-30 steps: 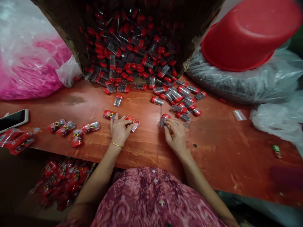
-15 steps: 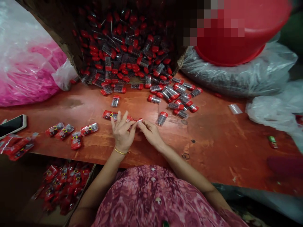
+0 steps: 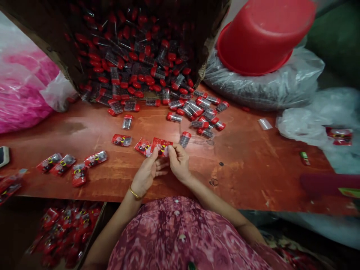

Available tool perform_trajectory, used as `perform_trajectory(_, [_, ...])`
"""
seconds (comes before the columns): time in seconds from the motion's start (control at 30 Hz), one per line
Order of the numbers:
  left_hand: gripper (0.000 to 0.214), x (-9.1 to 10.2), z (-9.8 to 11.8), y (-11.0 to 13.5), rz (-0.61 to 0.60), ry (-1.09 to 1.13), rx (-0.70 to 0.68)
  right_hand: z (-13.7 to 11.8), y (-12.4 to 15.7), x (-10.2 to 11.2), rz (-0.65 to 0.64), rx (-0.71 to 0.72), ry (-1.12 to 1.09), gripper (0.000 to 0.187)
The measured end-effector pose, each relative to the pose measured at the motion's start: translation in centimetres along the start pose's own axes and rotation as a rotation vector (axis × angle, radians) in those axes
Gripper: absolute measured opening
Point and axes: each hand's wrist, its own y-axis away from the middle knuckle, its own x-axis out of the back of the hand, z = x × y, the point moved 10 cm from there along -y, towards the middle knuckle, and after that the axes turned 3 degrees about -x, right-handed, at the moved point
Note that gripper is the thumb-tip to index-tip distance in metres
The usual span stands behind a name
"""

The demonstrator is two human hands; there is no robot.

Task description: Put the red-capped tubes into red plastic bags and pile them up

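Between my two hands is a flat red printed packet (image 3: 162, 144) with a yellow-and-black mark, held up just above the table. My left hand (image 3: 146, 172) pinches its left side between thumb and fingers, the other fingers reaching beneath. At its right end, the thumb and fingers of my right hand (image 3: 180, 163) grip the edge. A second red printed packet (image 3: 143, 145) lies just behind my left thumb, partly covered. To the left rests a filled red packet (image 3: 121, 140). Beyond my right hand is a small clear container with a red cap (image 3: 185, 139).
A large cardboard box (image 3: 208, 56) on its side spills many red-capped containers (image 3: 194, 108) onto the table (image 3: 242, 157). Filled packets (image 3: 79, 174) lie left, with more in a box (image 3: 67, 228) below. A red tub (image 3: 253, 41) sits on a plastic sack (image 3: 281, 90).
My hands have moved from pinching a small edge close together to holding the red packet flat between them, its printed face showing. The view has shifted slightly.
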Motion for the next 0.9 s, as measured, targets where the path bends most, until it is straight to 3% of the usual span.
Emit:
perform_trajectory(0.07, [0.043,-0.4,0.3,-0.1,0.018,0.057,-0.046,-0.3,0.2,0.4,0.009,0.028,0.007,0.025])
perform_trajectory(0.17, [0.032,0.2,2.4,-0.1,0.125,0.106,-0.268,0.0,0.4,0.5,-0.033,-0.010,-0.056,0.026])
perform_trajectory(0.37, [0.023,1.0,4.8,0.3,0.206,-0.097,-0.547,1.6,0.3,-0.2,-0.083,-0.174,-0.186,0.026])
perform_trajectory(0.5, [0.026,1.1,4.1,0.0,0.222,-0.058,-0.535,1.6,0.1,-0.3,-0.052,-0.155,-0.129,0.033])
perform_trajectory(0.7, [0.035,-0.1,1.8,-0.6,0.166,0.155,-0.346,1.2,-0.1,-0.2,0.008,-0.088,-0.004,0.037])
perform_trajectory(0.83, [0.033,0.6,2.6,-0.6,0.218,0.166,-0.357,1.1,-0.3,-0.2,-0.063,-0.054,0.062,0.045])
perform_trajectory(0.9, [0.033,0.8,2.9,-0.8,0.214,0.194,-0.334,0.7,-0.8,0.4,-0.086,0.013,0.210,0.051])
